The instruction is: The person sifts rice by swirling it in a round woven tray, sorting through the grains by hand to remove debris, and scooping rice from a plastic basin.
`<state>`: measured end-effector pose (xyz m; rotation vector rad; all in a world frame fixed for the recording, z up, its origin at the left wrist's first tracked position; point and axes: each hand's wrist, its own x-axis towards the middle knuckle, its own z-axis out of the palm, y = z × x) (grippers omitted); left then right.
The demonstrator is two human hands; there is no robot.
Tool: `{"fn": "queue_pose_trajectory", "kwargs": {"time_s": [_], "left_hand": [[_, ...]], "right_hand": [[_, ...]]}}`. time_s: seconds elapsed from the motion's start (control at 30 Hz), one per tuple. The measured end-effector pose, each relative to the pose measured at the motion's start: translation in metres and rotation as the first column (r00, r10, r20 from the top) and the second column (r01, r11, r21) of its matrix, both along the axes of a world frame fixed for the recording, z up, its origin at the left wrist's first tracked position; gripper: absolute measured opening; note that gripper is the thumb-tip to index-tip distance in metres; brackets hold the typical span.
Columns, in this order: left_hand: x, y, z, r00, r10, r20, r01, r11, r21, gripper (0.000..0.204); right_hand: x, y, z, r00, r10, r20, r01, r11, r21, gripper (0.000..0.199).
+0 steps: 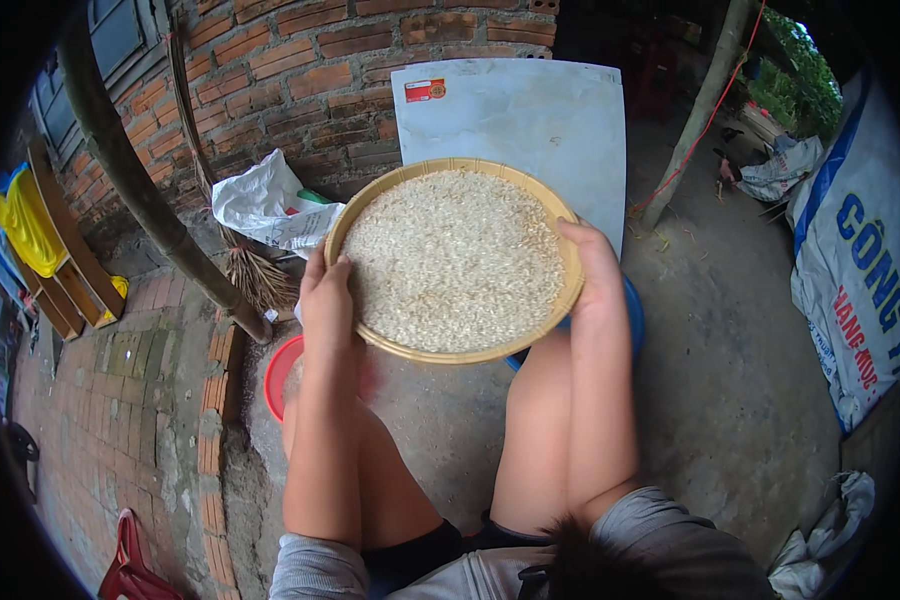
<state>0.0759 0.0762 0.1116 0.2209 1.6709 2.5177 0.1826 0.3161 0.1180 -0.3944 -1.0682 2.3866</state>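
A round, shallow winnowing basket (440,355) of yellow-brown weave is held up in front of me, over my knees. Pale rice grains (455,260) cover its inside, with some browner bits toward the right edge. My left hand (327,290) grips the rim at the left, and my right hand (592,265) grips it at the right; both are closed on it. Some fingers are hidden beneath the basket. Below its left side sits a red basin (278,378), partly hidden by my left forearm. Part of a blue basin (634,315) shows behind my right forearm.
A whitish panel (510,110) leans at the brick wall (310,75). Left of the basket are a white sack (265,205), a straw broom (258,278) and a slanting pole (155,190). Another pole (698,130) stands right, near a large printed tarp (855,250). A low brick edge (213,430) runs along the left.
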Motion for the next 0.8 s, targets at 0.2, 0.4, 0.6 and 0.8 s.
{"fn": "queue_pose_trajectory", "kwargs": {"time_s": [0.2,0.4,0.6,0.8], "left_hand": [[-0.002,-0.005,0.022,0.986,-0.148,0.077,0.149,0.989,-0.006,0.038],[0.012,0.015,0.004,0.998,-0.061,-0.010,0.061,0.998,-0.006,0.043],[-0.024,0.002,-0.006,0.969,-0.229,0.093,0.228,0.973,0.021,0.040],[0.026,0.029,0.008,0.997,-0.074,0.006,0.075,0.997,-0.005,0.042]], "right_hand": [[-0.005,-0.012,-0.007,0.993,-0.121,0.010,0.121,0.993,0.000,0.032],[0.007,0.011,0.006,0.999,0.014,0.050,-0.012,0.999,-0.035,0.031],[-0.001,-0.014,-0.005,0.976,-0.211,0.046,0.209,0.977,0.043,0.033],[0.017,0.032,0.000,0.996,0.084,-0.025,-0.085,0.996,-0.029,0.033]]}}
